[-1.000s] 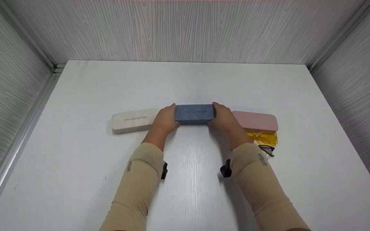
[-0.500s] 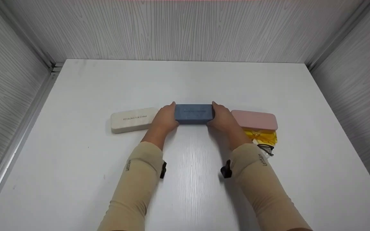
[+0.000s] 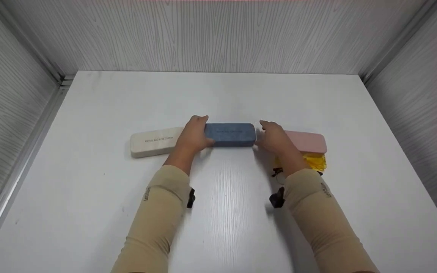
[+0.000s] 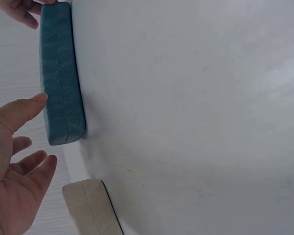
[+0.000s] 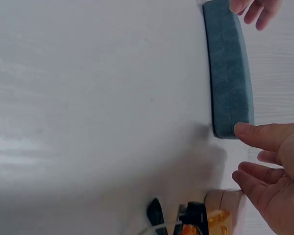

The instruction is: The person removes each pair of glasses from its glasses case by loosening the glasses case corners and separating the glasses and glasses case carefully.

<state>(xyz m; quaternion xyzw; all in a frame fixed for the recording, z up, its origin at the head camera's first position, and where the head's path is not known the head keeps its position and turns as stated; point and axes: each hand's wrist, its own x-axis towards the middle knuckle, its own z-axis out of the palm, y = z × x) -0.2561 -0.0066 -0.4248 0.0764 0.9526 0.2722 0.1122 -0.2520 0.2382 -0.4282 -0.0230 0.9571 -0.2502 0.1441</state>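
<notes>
Left hand (image 3: 192, 135) and right hand (image 3: 274, 139) bracket the blue case (image 3: 230, 135), one per end, fingers spread, neither pinching. Left thumb tip laps the case near its left end; right thumb is at the right end, can't tell if it's in contact. Step in hand looks like steadying or squaring the case. Best done with light, matched thumb pressure; lopsided push would likely yaw it. Take hands straight off the ends, mind the neighbours.

Pose: forearms in beige sleeves (image 3: 150, 227) reach in from the desk's (image 3: 222, 212) near side (near edge out of frame), angled inward, thumbs toward the case. By the right forearm: glasses (image 5: 193, 214), partly hidden, then yellow cloth (image 3: 316, 162). Pink case (image 3: 308, 143) just behind the cloth, left part covered by right hand. White case (image 3: 154, 141) left of centre, skewed, right end farther out. Blue case is farthest: between those two, roughly parallel to the far edge, well apart from it. Wall (image 3: 218, 38) beyond.
</notes>
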